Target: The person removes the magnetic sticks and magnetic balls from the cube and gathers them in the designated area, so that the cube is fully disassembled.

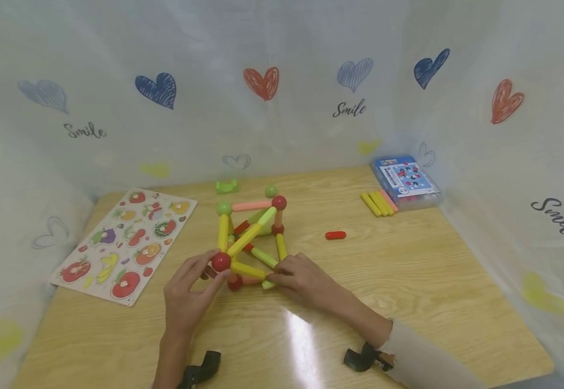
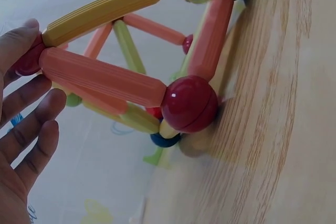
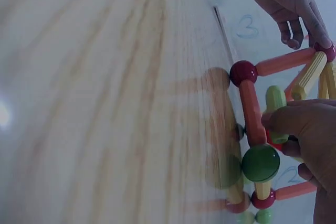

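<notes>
A frame of magnetic rods and balls stands on the table, with a pink rod (image 1: 253, 206) along its far top edge. My left hand (image 1: 187, 294) pinches the red ball (image 1: 221, 261) at the near top corner between thumb and fingers. From that ball a curved yellow rod (image 2: 102, 13) sticks out, its other end touching nothing in the left wrist view. My right hand (image 1: 308, 283) pinches a short light green rod (image 3: 275, 98) between thumb and fingers. This rod is close to a dark green ball (image 3: 261, 163) and a pink rod low on the frame.
A fruit puzzle board (image 1: 121, 243) lies at the left. A green block (image 1: 226, 187) and a green ball (image 1: 271, 191) sit behind the frame. To the right are a red rod (image 1: 335, 235), several yellow rods (image 1: 378, 204) and a blue box (image 1: 405, 181).
</notes>
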`<act>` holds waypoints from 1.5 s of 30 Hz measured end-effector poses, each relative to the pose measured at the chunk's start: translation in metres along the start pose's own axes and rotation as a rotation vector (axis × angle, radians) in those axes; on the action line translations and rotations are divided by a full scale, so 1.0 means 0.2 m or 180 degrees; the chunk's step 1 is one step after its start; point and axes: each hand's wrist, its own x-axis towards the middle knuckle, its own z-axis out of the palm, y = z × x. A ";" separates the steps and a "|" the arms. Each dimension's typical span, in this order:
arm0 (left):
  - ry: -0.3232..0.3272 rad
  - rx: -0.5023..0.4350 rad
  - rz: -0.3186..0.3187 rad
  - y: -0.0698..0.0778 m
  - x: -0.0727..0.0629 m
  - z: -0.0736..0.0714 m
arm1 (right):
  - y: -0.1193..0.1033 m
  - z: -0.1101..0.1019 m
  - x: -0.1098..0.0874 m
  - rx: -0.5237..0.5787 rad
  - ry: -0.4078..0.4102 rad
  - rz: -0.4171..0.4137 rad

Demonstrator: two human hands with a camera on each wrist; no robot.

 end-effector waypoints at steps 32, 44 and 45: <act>-0.0037 0.0080 -0.0030 0.02 0.00 -0.01 | 0.43 -0.29 -0.37 -0.0384 -0.0139 0.1328; -0.0038 0.0073 -0.0012 0.01 0.00 -0.01 | 0.45 -0.30 -0.37 -0.0327 -0.0300 0.1545; -0.0038 0.0076 -0.0016 0.01 0.00 -0.01 | 0.46 -0.29 -0.36 -0.0338 -0.0306 0.1548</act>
